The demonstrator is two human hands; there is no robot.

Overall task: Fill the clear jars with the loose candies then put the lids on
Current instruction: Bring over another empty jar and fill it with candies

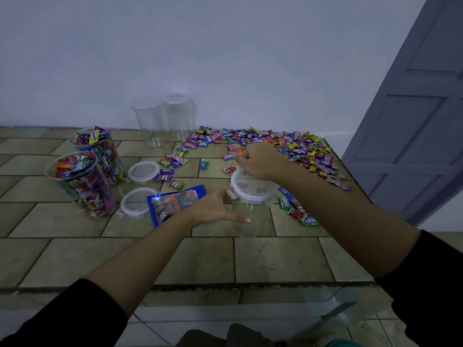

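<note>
Gripping clear plastic jar [248,222], left hand [213,209]; right hand [260,161] on round lid [253,194].

There is 1 camera, and it sits on the person's head. It looks forward and down at a tiled table [275,259] from the near side. Both arms reach away from it into the picture. The left hand [215,209] and the right hand [258,161] come together near the middle, at a clear jar [250,229]. The near edge of the table is close below. The far wall [225,58] fills the top, and a door [413,134] stands at the right. The wide lens bends the sides.
</note>
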